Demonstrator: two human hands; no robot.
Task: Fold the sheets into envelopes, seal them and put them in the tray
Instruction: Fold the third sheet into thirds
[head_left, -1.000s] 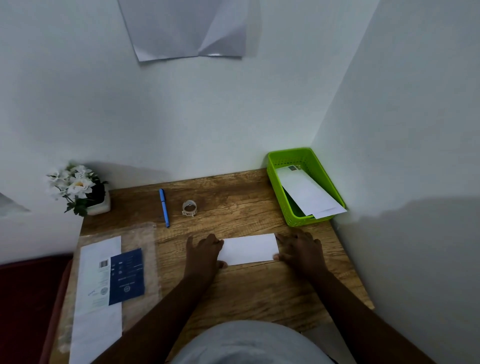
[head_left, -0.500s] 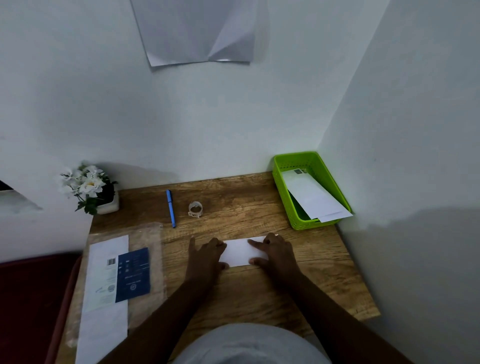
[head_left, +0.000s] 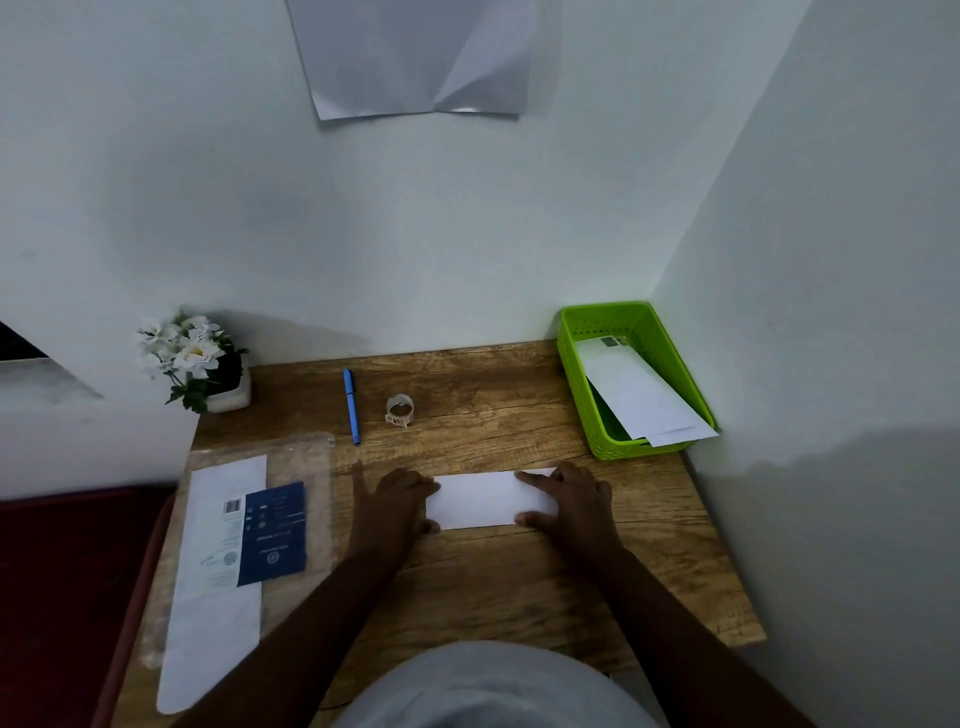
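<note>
Folded sheet (head_left: 485, 499): white strip lying flat on the wooden desk (head_left: 519, 571), centre of the frame, between my two hands.
Left hand (head_left: 397, 506): fingers laid out flat, pressing down on the strip's left end; it grips nothing.
Right hand (head_left: 574, 501): forefinger stretched along the far edge and thumb at the near edge of the right end; it presses rather than pinches, as far as I can tell.
Green tray (head_left: 582, 410): right of the frame against the wall, already holding white envelopes (head_left: 641, 397) that jut over its near rim.
Tape roll (head_left: 399, 409): small, beyond the strip, beside a blue pen (head_left: 351, 405), well apart from both hands.
Slip risk: I judge that uneven pressure from either hand could skew the strip, leaving a crooked crease.
Sealing risk: reaching for the tape means lifting one hand, and the fold may spring open then.
Tray risk: another envelope dropped on the overhanging ones could tip them out onto the desk.
Sheet supply (head_left: 218, 561): clear packet at lower left, near my left forearm; a careless sweep could shove it off the edge.
</note>
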